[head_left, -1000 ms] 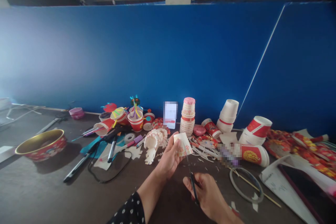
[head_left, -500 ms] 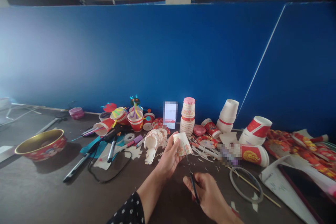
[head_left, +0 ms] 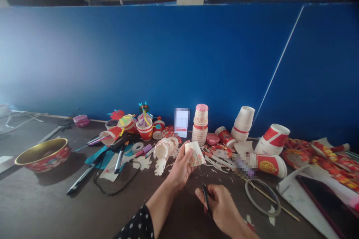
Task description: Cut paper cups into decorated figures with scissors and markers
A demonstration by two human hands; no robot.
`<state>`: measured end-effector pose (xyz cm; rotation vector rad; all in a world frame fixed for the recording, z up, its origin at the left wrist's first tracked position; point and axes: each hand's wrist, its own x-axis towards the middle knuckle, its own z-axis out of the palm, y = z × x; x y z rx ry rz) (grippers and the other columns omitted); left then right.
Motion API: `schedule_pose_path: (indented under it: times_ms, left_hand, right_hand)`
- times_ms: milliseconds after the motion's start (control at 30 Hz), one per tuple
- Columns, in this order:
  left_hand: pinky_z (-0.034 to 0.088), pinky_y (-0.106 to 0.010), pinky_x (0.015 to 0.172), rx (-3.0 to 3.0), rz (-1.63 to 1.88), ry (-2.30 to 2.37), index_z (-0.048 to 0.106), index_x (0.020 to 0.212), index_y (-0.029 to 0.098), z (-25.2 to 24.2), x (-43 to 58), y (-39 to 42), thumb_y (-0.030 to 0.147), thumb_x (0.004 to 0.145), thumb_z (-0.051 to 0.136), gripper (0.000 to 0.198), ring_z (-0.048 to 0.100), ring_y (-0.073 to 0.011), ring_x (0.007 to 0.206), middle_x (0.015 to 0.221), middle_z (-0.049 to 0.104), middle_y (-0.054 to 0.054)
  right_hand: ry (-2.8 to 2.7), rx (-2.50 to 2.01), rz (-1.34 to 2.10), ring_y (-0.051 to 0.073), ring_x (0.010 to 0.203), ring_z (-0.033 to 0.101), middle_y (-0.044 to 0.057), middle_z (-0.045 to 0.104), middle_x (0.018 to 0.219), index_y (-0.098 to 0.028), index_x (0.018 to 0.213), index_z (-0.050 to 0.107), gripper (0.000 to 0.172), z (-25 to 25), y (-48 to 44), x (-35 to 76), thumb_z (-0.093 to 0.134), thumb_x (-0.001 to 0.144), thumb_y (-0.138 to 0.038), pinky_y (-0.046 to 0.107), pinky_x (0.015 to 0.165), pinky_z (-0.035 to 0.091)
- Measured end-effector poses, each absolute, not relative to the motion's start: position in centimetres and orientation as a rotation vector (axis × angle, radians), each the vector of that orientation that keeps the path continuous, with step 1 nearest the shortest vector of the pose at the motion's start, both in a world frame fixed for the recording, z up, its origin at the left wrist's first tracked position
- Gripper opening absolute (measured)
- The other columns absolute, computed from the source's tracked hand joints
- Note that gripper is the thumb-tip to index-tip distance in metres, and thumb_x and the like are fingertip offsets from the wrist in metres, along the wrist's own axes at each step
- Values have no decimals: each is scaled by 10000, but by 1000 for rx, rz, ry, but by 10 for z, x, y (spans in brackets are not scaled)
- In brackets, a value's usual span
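Observation:
Pinched between the thumb and fingers of my left hand (head_left: 181,170) is a piece of printed paper (head_left: 195,154), pale with orange-pink flower patterns. My right hand (head_left: 221,207) is closed round the black handles of a pair of scissors (head_left: 206,198). The thin blades point up and away, their tips at the lower edge of the paper. Small paper scraps lie on the dark table just beyond my right hand. A stack of paper cups (head_left: 200,127) stands behind the paper.
On the left sit a red and gold bowl (head_left: 43,156), a black-handled tool (head_left: 85,175) and decorated cups (head_left: 145,129). To the right are a tape ring (head_left: 263,198), a thin stick, a tipped red cup (head_left: 270,165) and a dark phone (head_left: 327,205). A blue partition (head_left: 140,52) rises behind.
The hands have barely moved. The scissor blades look slightly different at the paper's lower edge, and the whole view has shifted very slightly.

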<state>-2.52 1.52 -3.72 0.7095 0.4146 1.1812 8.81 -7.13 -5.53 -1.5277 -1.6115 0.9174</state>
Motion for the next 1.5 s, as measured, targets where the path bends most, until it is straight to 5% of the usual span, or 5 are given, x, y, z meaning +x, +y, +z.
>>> schedule_pose_path:
  times_ms: [567, 1500]
  left_hand:
    - [474, -300, 728, 740, 1077, 389, 353, 1238, 300, -39, -21, 9, 304, 719, 612, 580, 610, -161, 804, 926, 627, -31]
    - [470, -281, 723, 785, 1091, 362, 348, 1230, 276, -37, -20, 8, 275, 768, 556, 506, 603, -160, 833, 872, 638, -31]
  right_hand:
    - [-1574, -1520, 935, 74, 404, 358, -40, 427, 419, -156, 477, 458, 487, -46, -72, 88, 491, 723, -575, 188, 396, 247]
    - [-1569, -1497, 894, 86, 401, 426, -25, 472, 415, -161, 485, 457, 458, -57, -69, 90, 473, 760, -527, 187, 400, 263]
